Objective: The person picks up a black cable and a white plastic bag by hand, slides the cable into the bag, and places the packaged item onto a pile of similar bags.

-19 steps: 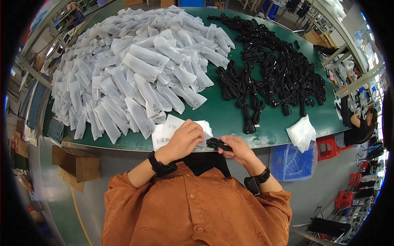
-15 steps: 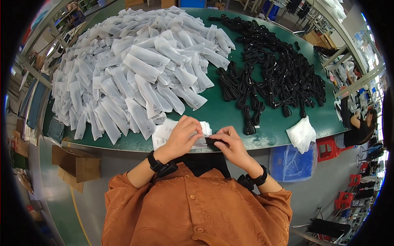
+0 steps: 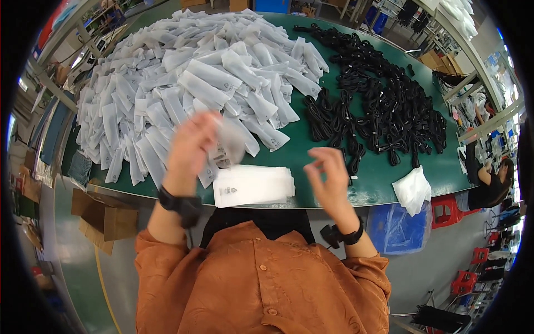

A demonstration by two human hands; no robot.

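We see the left hand (image 3: pixel 192 142) raised over the green table (image 3: pixel 372 189), its grip pinching a translucent pouch (image 3: pixel 231 138); both are blurred, so we cannot tell whether anything sits inside it. Just beyond and to the left of that grip lies the big heap of filled white pouches (image 3: pixel 183 89), and the held pouch hangs over the heap's near edge. Directly below the grip, at the table's near edge, lies a flat stack of empty pouches (image 3: pixel 253 186).

Our right hand (image 3: pixel 328 178) hovers to the right of that stack, its grip spread, fingers loosely curled and holding nothing. Just beyond it and to its right sprawls the pile of black cable bundles (image 3: pixel 384 111), the nearest bundles close to the fingertips but not touching them. Further right of that grip, at the table's edge, sits a crumpled white bag (image 3: pixel 413 189). Both wrists wear dark bands, and the orange shirt (image 3: pixel 261 289) fills the lower view.
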